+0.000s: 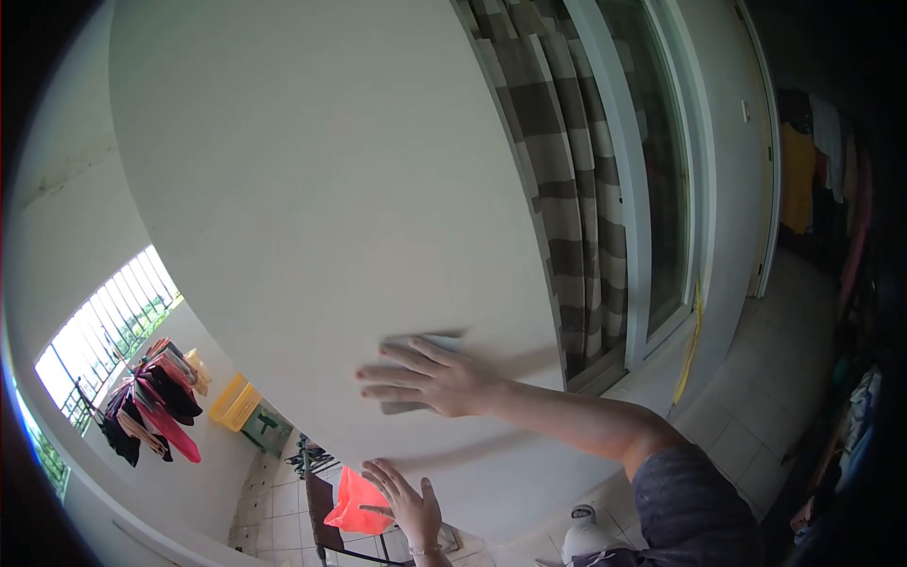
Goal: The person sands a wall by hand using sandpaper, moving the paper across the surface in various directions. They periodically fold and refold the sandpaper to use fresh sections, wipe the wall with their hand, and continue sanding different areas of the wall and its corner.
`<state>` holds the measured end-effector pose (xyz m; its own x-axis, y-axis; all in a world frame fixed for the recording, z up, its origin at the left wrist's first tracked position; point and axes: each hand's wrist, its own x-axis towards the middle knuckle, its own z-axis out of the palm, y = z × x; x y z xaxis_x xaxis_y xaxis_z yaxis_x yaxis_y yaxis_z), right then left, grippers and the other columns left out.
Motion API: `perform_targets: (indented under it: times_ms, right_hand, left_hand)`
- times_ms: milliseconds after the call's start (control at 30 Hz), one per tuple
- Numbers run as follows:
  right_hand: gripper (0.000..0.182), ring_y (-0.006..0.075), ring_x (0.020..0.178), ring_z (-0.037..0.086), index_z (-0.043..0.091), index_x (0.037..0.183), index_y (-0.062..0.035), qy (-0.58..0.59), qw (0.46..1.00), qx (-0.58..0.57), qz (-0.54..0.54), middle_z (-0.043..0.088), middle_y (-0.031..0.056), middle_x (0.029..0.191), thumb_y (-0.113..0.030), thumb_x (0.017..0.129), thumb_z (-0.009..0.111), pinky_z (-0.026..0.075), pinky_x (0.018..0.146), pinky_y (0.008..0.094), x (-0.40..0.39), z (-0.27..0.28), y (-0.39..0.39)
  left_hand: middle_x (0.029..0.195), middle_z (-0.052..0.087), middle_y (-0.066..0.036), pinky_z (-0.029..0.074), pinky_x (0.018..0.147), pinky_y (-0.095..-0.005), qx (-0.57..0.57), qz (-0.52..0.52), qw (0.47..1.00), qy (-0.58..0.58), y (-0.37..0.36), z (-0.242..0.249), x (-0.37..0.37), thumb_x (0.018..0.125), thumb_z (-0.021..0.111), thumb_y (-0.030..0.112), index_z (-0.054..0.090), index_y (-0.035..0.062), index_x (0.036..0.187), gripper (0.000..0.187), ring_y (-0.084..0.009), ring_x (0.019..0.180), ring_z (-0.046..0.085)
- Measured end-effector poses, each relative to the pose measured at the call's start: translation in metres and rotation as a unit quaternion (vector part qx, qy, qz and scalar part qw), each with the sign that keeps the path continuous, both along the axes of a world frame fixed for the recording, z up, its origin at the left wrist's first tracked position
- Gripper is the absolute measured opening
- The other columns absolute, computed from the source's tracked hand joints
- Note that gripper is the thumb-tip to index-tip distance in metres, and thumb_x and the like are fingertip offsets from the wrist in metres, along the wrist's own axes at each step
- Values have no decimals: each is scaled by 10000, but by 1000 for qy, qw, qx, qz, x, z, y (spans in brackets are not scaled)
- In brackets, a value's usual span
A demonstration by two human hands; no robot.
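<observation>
My right hand point(435, 380) lies flat against the white wall point(350, 189), its fingers spread over a thin grey sheet point(402, 408). The palm presses the sheet to the wall, and only its edges show around the fingers; what it is made of I cannot make out. Lower down, my left hand point(413, 510) is raised close to the wall with its fingers apart and nothing in them. Behind that hand a bright coral plastic bag point(351, 503) rests on a dark-framed chair point(323, 510), partly covered by the fingers.
A window point(661, 170) with a checked curtain point(557, 161) stands right of the wall. At left, clothes point(156, 397) hang by a barred opening point(113, 302), near a yellow crate point(234, 404) and a green bin point(267, 431). More clothes point(803, 170) hang far right.
</observation>
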<state>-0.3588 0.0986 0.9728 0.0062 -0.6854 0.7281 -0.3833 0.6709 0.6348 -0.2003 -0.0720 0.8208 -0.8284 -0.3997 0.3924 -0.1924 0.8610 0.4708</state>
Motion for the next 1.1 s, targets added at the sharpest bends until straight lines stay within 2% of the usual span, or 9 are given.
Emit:
perform_targets:
  times_ms: [133,333,400,500,633,800,867,967,1100]
  right_hand:
    - [626,274,1577,128,231,1612,-413,-115,990,-52,63,141,-98,1710,-523,1017,392,95,1282,544,-31,-38,91]
    - [606,411,1553,152,337,1601,-291,-69,929,-363,31,182,72,1705,-446,1028,459,192,1246,564,-5,100,46]
    - [644,384,1560,149,301,1616,-251,-98,945,-309,43,159,70,1711,-399,1018,488,140,1261,544,-1,108,6]
    - [594,312,1571,152,235,1625,-358,-25,993,-115,-12,170,-23,1711,-466,1054,358,68,1278,529,6,45,-13]
    - [608,255,1578,128,189,1629,-370,42,998,-30,-27,174,-63,1705,-502,1051,324,5,1294,484,-23,-28,66]
    - [548,379,1566,128,315,1602,-360,-152,895,-385,165,208,30,1701,-451,1063,349,71,1275,549,-19,58,91]
    - [581,420,1554,151,326,1606,-293,-55,891,-451,3,192,73,1704,-424,1046,407,110,1262,559,-19,100,53]
    - [619,388,1555,176,286,1623,-253,-117,937,-327,43,194,61,1705,-408,1037,413,121,1260,550,0,110,8]
    - [589,254,1572,173,220,1636,-286,7,999,-39,1,169,-23,1713,-315,1057,321,39,1285,490,2,-23,3]
  left_hand:
    - [1719,-7,-175,-203,1099,-729,21,-42,998,-36,-15,11,12,918,581,192,22,89,1645,923,-365,1586,-4]
    - [1722,31,-153,-199,1113,-718,27,-20,999,-12,0,16,10,916,566,152,82,104,1647,878,-336,1590,33]
    - [1724,41,-139,-188,1128,-708,15,2,1000,-15,0,17,9,923,565,180,110,132,1649,858,-332,1589,54]
    - [1725,58,-123,-173,1145,-697,41,31,999,-7,8,15,9,940,562,238,140,182,1651,829,-331,1586,87]
    - [1720,91,-125,-159,1150,-694,75,1,997,25,0,19,13,979,545,375,210,215,1643,761,-342,1578,128]
    - [1718,98,-134,-140,1148,-704,101,-29,993,47,-4,17,11,986,539,422,239,187,1635,752,-347,1580,115]
    - [1718,91,-140,-134,1147,-707,116,-23,991,55,7,22,12,985,542,418,230,182,1637,760,-346,1582,101]
    - [1723,25,-140,-114,1152,-714,128,-24,991,33,7,21,11,976,566,266,152,194,1651,795,-324,1590,21]
    - [1725,-10,-135,-90,1155,-720,142,-35,988,57,9,12,6,951,586,123,109,201,1655,854,-313,1592,-9]
